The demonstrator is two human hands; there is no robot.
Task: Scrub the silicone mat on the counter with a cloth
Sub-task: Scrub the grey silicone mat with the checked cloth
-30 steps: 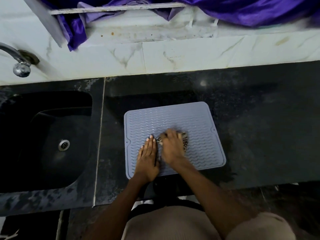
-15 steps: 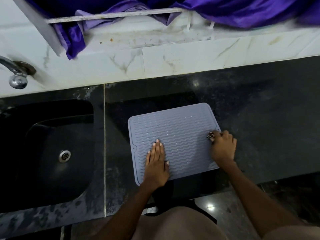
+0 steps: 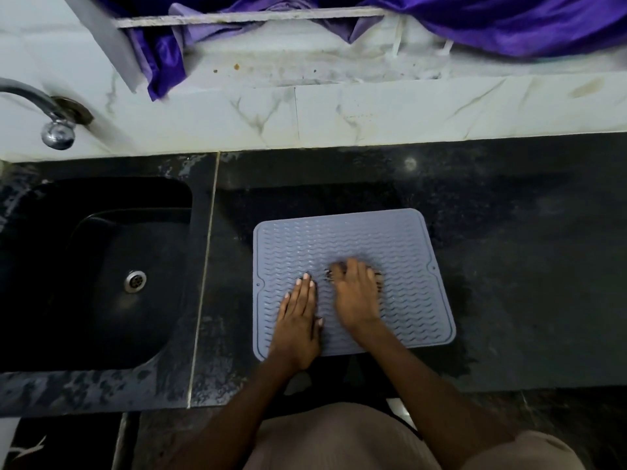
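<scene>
Dark counter (image 3: 509, 266) carries the silicone mat (image 3: 373, 239), long axis left-right; left hand (image 3: 298, 320) presses flat, fingers straight, near its left edge, right hand (image 3: 356, 296) beside it curls over the cloth (image 3: 376, 281) mid-mat, unscrubbed area lying rightward.

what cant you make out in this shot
All in the head view:
- Cloth: mostly hidden under the blurred right hand; pattern unreadable.
- Mat: near edge covered by the left hand.
- Tap: cut off by the left edge.
- Sink: too dark to read.
</scene>
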